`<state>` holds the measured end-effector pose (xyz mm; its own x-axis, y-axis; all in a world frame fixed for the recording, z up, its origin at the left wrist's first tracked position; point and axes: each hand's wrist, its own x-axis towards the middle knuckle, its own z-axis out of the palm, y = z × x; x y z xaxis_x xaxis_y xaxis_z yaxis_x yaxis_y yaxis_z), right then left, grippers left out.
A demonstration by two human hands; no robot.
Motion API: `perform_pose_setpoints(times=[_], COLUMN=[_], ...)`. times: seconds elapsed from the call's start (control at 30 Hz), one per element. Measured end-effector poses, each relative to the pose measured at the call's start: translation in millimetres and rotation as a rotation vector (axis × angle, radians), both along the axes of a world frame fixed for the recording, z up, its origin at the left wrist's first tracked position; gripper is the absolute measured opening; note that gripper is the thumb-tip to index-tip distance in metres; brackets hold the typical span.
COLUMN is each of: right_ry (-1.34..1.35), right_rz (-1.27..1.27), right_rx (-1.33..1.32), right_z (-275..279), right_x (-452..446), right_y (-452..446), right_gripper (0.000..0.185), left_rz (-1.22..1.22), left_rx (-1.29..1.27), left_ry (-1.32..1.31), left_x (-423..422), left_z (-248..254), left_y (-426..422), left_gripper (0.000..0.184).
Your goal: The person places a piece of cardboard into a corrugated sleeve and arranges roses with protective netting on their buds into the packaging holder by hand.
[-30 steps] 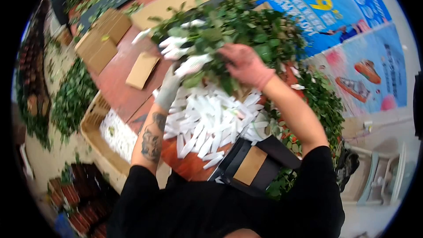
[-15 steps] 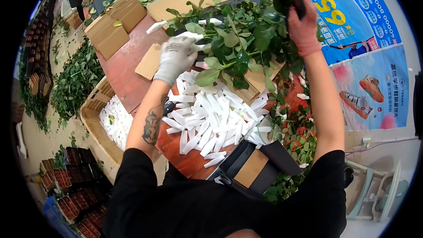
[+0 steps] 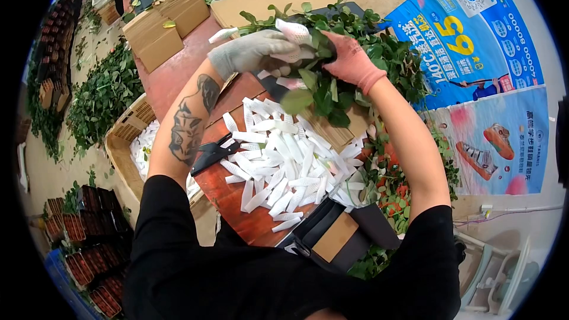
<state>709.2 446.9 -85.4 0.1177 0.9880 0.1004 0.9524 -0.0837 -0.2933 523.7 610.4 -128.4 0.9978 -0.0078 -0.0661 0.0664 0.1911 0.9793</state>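
My left hand (image 3: 252,52), in a pale grey glove, curls its fingers around netted flower heads (image 3: 294,31) at the top of a leafy bunch. My right hand (image 3: 352,63), in a pink glove, is closed on the leafy stems (image 3: 324,86) just beside them. Leaves and motion blur hide some of the fingers. More cut leafy stems (image 3: 397,53) lie behind the right hand. Below both hands spreads a heap of white foam net sleeves (image 3: 284,160). Black-handled shears (image 3: 214,154) rest at the heap's left edge.
Cardboard sheets (image 3: 153,41) lie on the red table (image 3: 178,86) to the left. A plastic crate (image 3: 125,127) holds white sleeves. A black box (image 3: 332,234) sits at the near edge. Leaves litter the right side, before wall posters (image 3: 468,29).
My right hand has come down and left with its leafy stems, towards my left hand. My left hand has moved right to the netted heads. The shears are now more exposed.
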Motion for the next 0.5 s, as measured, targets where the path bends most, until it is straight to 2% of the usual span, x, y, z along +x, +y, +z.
perform_pose_setpoints(times=[0.07, 0.1, 0.17, 0.2, 0.27, 0.3, 0.37, 0.43, 0.47, 0.5], right_ry=[-0.059, -0.120, -0.083, -0.044, -0.005, -0.049, -0.069, 0.007, -0.026, -0.038], right_rz=[-0.014, -0.029, -0.016, -0.005, 0.017, -0.004, -0.026, 0.012, 0.001, 0.006], right_rx=[0.033, 0.067, 0.099, 0.126, 0.155, 0.189, 0.199, 0.238, 0.254, 0.254], right_z=[0.4, 1.0, 4.9, 5.2, 6.8, 7.0, 13.4, 16.6, 22.2, 25.3], right_x=[-0.2, -0.6, -4.6, -4.4, -3.2, -2.5, -8.8, -7.6, -14.1, -17.3], right_y=[-1.5, -2.6, -5.8, -7.1, -6.4, -7.9, -12.7, -17.1, -23.0, -27.8], right_gripper=[0.062, 0.060, 0.056, 0.055, 0.054, 0.054, 0.053, 0.042, 0.042, 0.042], left_rz=[0.255, 0.255, 0.811, 0.804, 0.640, 0.482, 0.463, 0.738, 0.743, 0.798], left_rx=[0.044, 0.045, -0.181, -0.137, -0.060, -0.033, -0.249, -0.205, -0.208, -0.339], left_ry=[-0.048, -0.048, -0.408, -0.198, 0.187, 0.365, -0.016, -0.303, -0.309, -0.394], left_x=[-15.2, -21.9, -32.1, -45.5, -61.4, -54.1, -42.7, -3.5, 10.2, 23.6], left_z=[-0.2, -10.2, -55.9, -99.3, -117.6, -100.3, -89.6, -81.3, -74.8, -67.3], left_y=[-5.3, -9.9, -20.8, -19.3, -49.7, -87.9, -135.8, -145.6, -149.2, -152.6], left_gripper=[0.044, 0.044, 0.038, 0.037, 0.042, 0.048, 0.065, 0.079, 0.079, 0.083])
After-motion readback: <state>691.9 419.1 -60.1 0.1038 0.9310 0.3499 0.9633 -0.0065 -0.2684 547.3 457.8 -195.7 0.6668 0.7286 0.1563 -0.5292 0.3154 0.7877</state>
